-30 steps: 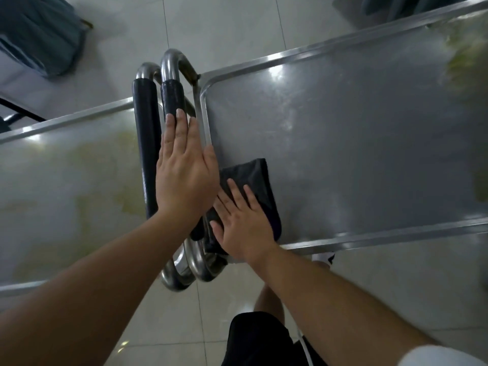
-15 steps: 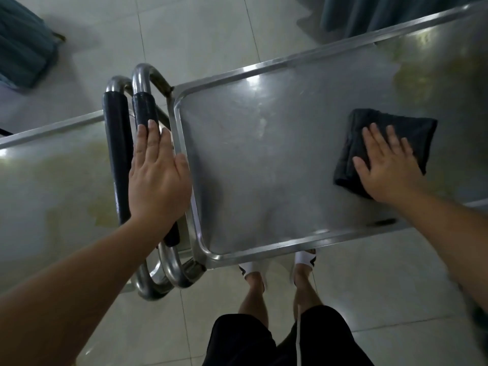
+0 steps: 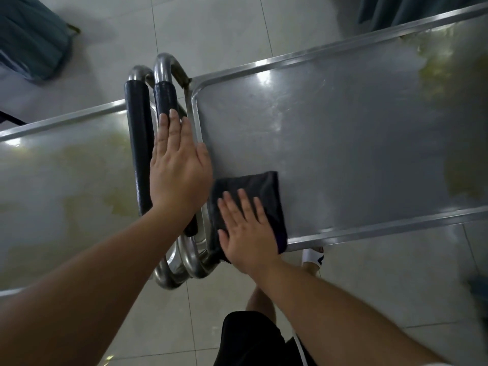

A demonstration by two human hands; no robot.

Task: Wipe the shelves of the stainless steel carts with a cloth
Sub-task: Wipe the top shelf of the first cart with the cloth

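Two stainless steel carts stand handle to handle. The right cart's top shelf [image 3: 330, 143] is grey with yellowish smears at its far right. A folded black cloth [image 3: 260, 188] lies in that shelf's near left corner. My right hand [image 3: 247, 233] presses flat on the cloth with straight, spread fingers. My left hand [image 3: 178, 165] rests flat on the right cart's black-sleeved handle [image 3: 165, 97], fingers straight. The left cart's shelf [image 3: 66, 186] shows yellowish stains.
The left cart's black-sleeved handle [image 3: 138, 133] runs right beside the other handle. A teal bag [image 3: 31, 40] sits on the tiled floor at the top left, and dark fabric [image 3: 412, 9] hangs at the top right. My legs and a white shoe [image 3: 313, 256] are below the shelf.
My right hand has swept the cloth from the right part of the shelf back to its near left corner. My left hand stayed on the handle.
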